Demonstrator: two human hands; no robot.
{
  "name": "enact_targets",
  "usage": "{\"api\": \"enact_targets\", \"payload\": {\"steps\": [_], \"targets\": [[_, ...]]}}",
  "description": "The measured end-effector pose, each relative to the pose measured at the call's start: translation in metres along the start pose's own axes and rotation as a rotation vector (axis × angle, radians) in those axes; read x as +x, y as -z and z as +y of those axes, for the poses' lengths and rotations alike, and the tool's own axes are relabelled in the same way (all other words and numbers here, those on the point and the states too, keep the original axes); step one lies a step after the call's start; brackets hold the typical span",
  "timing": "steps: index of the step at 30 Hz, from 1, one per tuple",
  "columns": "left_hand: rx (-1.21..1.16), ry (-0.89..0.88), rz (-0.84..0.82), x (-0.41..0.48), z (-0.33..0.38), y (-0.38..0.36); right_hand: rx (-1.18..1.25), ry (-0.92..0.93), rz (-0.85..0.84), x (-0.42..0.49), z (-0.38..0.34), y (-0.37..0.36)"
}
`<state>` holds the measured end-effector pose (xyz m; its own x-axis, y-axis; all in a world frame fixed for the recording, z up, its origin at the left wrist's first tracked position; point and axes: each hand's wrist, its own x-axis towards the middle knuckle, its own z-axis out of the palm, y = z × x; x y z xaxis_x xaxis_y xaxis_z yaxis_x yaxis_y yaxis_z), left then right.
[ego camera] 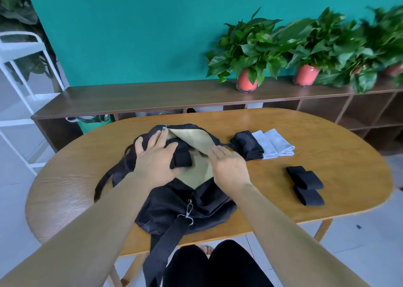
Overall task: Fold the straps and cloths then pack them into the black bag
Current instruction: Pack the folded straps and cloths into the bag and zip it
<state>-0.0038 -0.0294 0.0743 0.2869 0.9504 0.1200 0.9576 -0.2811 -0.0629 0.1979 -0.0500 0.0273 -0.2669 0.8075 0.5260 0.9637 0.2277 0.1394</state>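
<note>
The black bag [174,203] lies open at the middle of the table, its tan lining [194,138] showing. My left hand [152,155] lies flat with straight fingers on the bag's left side, touching folded black straps [182,155] inside the opening. My right hand [229,166] rests flat on the tan flap's right edge. To the right lie a folded black cloth [247,144] and two folded light grey cloths [273,142]. Three folded black straps [305,184] sit further right and nearer to me.
The bag's shoulder strap with a metal clip [187,212] hangs over the oval wooden table's [327,134] near edge towards my knees. Behind the table runs a low brown shelf [152,99] with potted plants [248,53]. A white rack [19,72] stands at the left.
</note>
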Motion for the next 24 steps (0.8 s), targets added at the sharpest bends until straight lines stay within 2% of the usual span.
{"api": "enact_targets", "payload": {"steps": [2,10,14,19,24], "targets": [[-0.002,-0.03,0.011,0.004,0.021,0.003,0.0,-0.075,0.003,-0.023,0.028,0.005],[-0.01,-0.127,-0.01,0.016,0.095,0.011,-0.193,-0.423,-0.206,-0.1,0.119,0.019],[-0.001,-0.153,-0.031,0.017,0.118,0.01,-0.155,-0.554,-0.24,-0.125,0.148,0.024],[0.017,-0.172,-0.027,0.02,0.131,0.011,-0.144,-0.485,-0.367,-0.139,0.171,0.02],[0.031,-0.161,-0.034,0.023,0.13,0.009,-0.134,-0.484,-0.357,-0.138,0.168,0.017]]}}
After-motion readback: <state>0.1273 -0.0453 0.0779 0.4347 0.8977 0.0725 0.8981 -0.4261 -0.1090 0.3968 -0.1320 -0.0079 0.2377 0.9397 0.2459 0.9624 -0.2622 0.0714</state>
